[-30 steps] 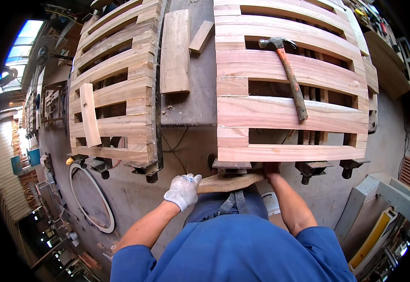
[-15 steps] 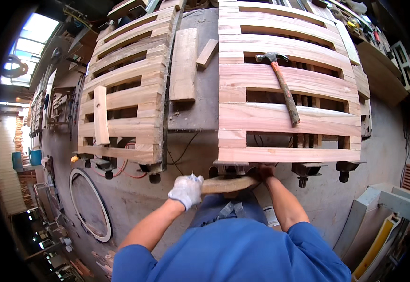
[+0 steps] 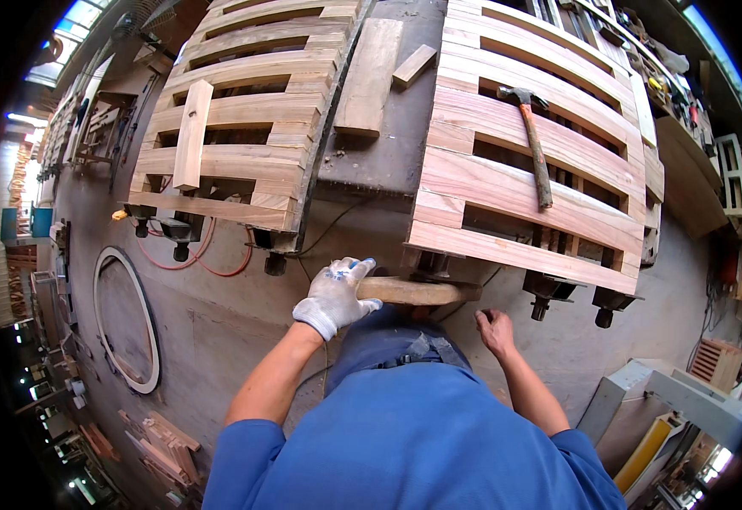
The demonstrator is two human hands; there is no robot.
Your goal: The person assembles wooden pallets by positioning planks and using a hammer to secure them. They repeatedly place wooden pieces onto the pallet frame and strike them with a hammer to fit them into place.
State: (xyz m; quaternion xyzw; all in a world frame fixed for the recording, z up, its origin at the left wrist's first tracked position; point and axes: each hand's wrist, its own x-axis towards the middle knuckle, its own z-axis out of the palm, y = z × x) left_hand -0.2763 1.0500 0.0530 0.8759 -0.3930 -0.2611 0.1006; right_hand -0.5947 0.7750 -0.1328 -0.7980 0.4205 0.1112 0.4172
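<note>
From afar I see the right slats (image 3: 498,121) already lined up, my left hand (image 3: 334,296) not yet off the brown wood (image 3: 426,292) it grips by their near edge, my right hand (image 3: 496,331) loosely curled, seemingly empty.

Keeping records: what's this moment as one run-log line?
white-gloved left hand: holding long brown wooden piece | bare right hand: apart from it

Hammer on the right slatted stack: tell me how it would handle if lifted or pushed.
The hammer would probably feel head-heavy, given its metal claw head. The straight, solid-looking handle suggests stiffness. Pushed, it might snag, since it lies across a gap in the slatted stack.
</note>
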